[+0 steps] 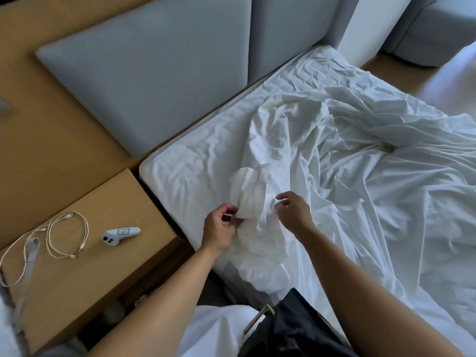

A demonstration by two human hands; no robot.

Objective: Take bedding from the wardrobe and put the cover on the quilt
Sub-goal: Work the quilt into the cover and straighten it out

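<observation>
In the head view, the person stood at the bed's near corner, beside the nightstand (108,202), with both arms stretched over the mattress (180,171). White bedding (296,150) lay crumpled in a ridge from the hands towards the middle of the bed, spreading right over most of it. Cover and quilt could not be told apart; all of it was the same white cloth.

The left hand (220,229) was half curled, thumb and fingers pinching a small fold at the near end of the ridge. The right hand (292,211) was just beside it, fingers bent and tips closed on another pinch of cloth. The two grips sat near each other, with a bunched lump of cloth between and just above them.

The wardrobe step looked finished, since the bedding was already on the bed. The step in hand seemed to be finding a corner or the opening edge of the cover. Next, that likely called for parting the two layers, then drawing them wide enough to feed the quilt in, without losing the corner among the folds.

On the nightstand lay a cable (64,235) and a white controller (121,235), well apart from the work.
</observation>
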